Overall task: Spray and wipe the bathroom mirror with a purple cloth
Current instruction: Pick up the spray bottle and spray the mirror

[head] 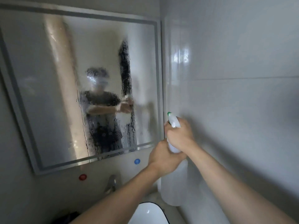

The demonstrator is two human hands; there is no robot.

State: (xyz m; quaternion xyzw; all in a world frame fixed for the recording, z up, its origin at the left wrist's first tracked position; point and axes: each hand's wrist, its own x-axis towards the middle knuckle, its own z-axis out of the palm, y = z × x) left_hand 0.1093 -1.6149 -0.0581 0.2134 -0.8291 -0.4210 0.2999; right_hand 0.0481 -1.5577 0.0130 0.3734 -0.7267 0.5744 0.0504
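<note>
A bathroom corner is shown, with a glossy white tiled wall (242,62) on the right and a large rectangular mirror with a frosted border strip (48,94) mounted on the adjoining wall to the left. The mirror's glass is covered in fine mist across its centre and right side, and streaks of liquid are seen running down toward the lower edge; a blurred reflection of the person with raised arms is visible in it. A translucent white plastic spray bottle (175,183) is held upright just beside the mirror's lower right corner, its green nozzle tip (169,113) pointed toward the glass. The spray head is wrapped by the right hand (180,135), while the neck directly below is gripped by the left hand (163,156), so that the two hands are pressed together on the bottle. Below the mirror, a round red knob (82,177) and a round blue knob (137,161) are set in the wall, with a chrome tap (111,183) between them and lower down. A white basin with a black rim (148,214) is partly seen at the bottom edge. A dark shape at the lower left may be cloth, though it is too dim to tell.
</note>
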